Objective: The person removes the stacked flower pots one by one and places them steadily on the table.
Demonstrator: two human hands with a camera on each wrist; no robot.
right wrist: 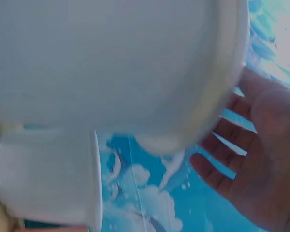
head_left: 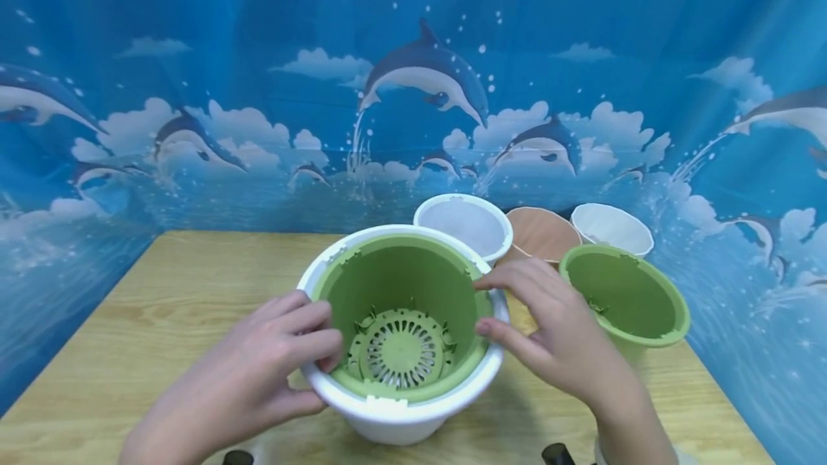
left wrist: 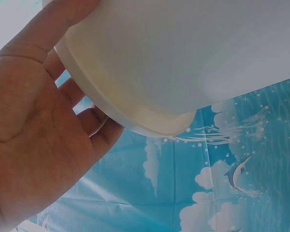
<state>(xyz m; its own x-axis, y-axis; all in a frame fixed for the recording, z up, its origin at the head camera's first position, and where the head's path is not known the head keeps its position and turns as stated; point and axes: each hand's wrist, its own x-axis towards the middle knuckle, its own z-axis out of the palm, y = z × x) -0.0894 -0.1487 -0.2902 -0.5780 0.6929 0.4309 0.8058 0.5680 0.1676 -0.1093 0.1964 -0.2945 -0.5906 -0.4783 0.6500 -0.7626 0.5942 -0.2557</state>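
Note:
A white round pot point(head_left: 394, 430) stands at the front middle of the table, with a green inner pot point(head_left: 413, 271) nested in it. The green one has a slotted round base and small upright prongs. My left hand point(head_left: 284, 350) grips the left side of the rim, its fingers bent over the edge and its thumb against the outside. On the other side my right hand point(head_left: 555, 332) touches the green rim with fingertips and thumb. In the wrist views the outer wall of the white pot point(left wrist: 174, 58) fills much of the picture, beside each palm.
Behind and to the right stand another green pot point(head_left: 627, 300), a white-rimmed pot point(head_left: 465, 224), a brown pot point(head_left: 543, 232) and a white pot point(head_left: 614, 228). The wooden table point(head_left: 161, 307) ends at a blue dolphin curtain point(head_left: 258, 56). Two black-tipped objects point(head_left: 557, 453) show at the front edge.

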